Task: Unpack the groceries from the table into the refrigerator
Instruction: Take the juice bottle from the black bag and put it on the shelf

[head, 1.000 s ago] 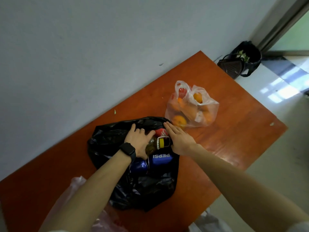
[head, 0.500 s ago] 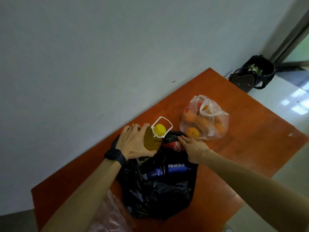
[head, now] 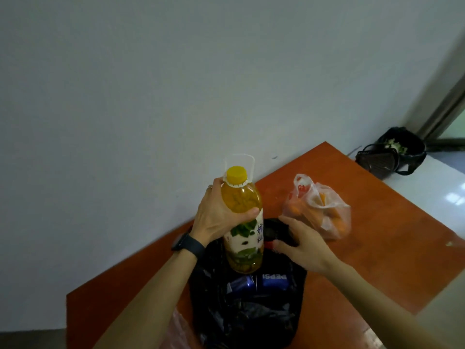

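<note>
Hands (head: 216, 219) on bottle (head: 242, 197) and black bag (head: 251, 321)

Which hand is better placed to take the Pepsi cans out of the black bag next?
Right. The left hand grips the juice bottle. The right hand holds only the edge of the black bag, close to the Pepsi cans.

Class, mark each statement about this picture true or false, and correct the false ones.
1. The left hand grips the juice bottle. True.
2. The bottle's cap is blue. False: it is yellow.
3. Blue Pepsi cans lie in the black bag. True.
4. The clear bag of oranges sits on the floor. False: it sits on the table.
5. The right hand holds a can. False: it holds the black bag's edge.
</note>
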`<control>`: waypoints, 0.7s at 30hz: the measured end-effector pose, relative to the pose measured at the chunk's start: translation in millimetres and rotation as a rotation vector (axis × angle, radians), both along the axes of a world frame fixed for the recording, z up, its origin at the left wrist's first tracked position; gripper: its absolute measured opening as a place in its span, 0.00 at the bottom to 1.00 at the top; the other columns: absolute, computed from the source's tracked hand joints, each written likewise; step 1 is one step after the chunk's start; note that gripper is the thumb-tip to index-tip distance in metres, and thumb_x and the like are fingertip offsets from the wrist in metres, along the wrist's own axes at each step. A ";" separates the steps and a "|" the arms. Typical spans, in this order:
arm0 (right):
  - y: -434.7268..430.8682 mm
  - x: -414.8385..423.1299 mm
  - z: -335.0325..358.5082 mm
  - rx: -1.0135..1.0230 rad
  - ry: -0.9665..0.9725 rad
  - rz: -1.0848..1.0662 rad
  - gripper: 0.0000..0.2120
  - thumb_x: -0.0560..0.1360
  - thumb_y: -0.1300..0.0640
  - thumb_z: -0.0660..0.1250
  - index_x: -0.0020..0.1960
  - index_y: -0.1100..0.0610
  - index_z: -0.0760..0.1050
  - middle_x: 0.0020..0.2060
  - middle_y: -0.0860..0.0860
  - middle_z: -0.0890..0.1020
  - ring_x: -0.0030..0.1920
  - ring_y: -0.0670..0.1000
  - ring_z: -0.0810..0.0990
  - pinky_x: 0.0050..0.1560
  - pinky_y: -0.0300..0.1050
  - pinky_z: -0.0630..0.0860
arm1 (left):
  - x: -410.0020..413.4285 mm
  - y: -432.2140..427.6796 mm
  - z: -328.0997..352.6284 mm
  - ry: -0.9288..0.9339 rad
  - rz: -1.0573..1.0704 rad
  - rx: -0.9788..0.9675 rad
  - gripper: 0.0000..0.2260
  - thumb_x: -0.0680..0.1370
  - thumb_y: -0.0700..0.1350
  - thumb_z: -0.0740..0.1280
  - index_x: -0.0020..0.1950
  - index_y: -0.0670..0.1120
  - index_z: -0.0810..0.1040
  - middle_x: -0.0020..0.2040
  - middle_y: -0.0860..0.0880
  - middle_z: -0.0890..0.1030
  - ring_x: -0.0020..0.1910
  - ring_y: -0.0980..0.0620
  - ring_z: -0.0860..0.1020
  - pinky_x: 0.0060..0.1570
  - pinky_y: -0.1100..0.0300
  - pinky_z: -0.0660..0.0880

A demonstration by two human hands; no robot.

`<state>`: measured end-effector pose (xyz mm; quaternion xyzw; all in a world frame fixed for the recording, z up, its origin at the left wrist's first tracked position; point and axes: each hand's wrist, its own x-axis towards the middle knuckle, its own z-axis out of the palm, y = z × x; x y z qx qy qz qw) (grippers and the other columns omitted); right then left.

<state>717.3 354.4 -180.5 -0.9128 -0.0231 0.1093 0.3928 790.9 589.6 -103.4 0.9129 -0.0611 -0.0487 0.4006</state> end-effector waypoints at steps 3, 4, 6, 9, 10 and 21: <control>-3.0 -26.0 22.3 0.308 0.027 -0.105 0.50 0.66 0.30 0.73 0.79 0.43 0.54 0.75 0.41 0.65 0.72 0.43 0.66 0.70 0.50 0.70 | 2.3 -15.6 21.6 0.025 0.038 -0.209 0.45 0.55 0.71 0.76 0.66 0.55 0.67 0.60 0.55 0.78 0.58 0.53 0.78 0.56 0.52 0.78; -4.4 -31.6 29.6 0.364 0.029 -0.110 0.55 0.63 0.30 0.76 0.80 0.41 0.49 0.77 0.42 0.62 0.74 0.44 0.65 0.70 0.53 0.70 | 1.8 -23.5 29.7 0.039 0.039 -0.282 0.44 0.55 0.70 0.76 0.66 0.54 0.68 0.59 0.55 0.79 0.58 0.53 0.78 0.55 0.53 0.78; -9.3 -38.6 45.5 0.400 -0.020 -0.086 0.62 0.59 0.33 0.81 0.79 0.35 0.41 0.77 0.43 0.60 0.73 0.47 0.67 0.67 0.55 0.74 | -0.4 -43.1 43.6 0.057 0.033 -0.416 0.42 0.55 0.69 0.77 0.64 0.54 0.71 0.57 0.55 0.80 0.56 0.53 0.80 0.55 0.51 0.79; -28.4 -51.2 67.7 0.433 -0.149 -0.121 0.65 0.58 0.47 0.86 0.80 0.42 0.45 0.69 0.35 0.68 0.68 0.42 0.73 0.62 0.47 0.78 | -8.5 -81.9 65.6 0.074 -0.038 -0.586 0.30 0.57 0.64 0.77 0.56 0.56 0.76 0.51 0.55 0.84 0.51 0.56 0.82 0.54 0.53 0.80; -37.3 -57.8 74.8 0.439 -0.203 -0.160 0.61 0.58 0.50 0.86 0.79 0.44 0.50 0.66 0.33 0.70 0.66 0.40 0.74 0.60 0.44 0.79 | -11.3 -97.2 73.1 0.082 -0.081 -0.619 0.27 0.59 0.62 0.76 0.54 0.57 0.77 0.49 0.55 0.84 0.50 0.57 0.83 0.53 0.54 0.81; -191.0 -194.4 127.3 0.425 -0.448 -0.684 0.48 0.58 0.56 0.85 0.70 0.43 0.63 0.55 0.42 0.80 0.53 0.44 0.83 0.45 0.39 0.82 | -103.4 -313.5 97.0 0.242 -0.566 -0.799 0.49 0.58 0.74 0.74 0.73 0.54 0.66 0.65 0.47 0.78 0.62 0.48 0.79 0.57 0.47 0.79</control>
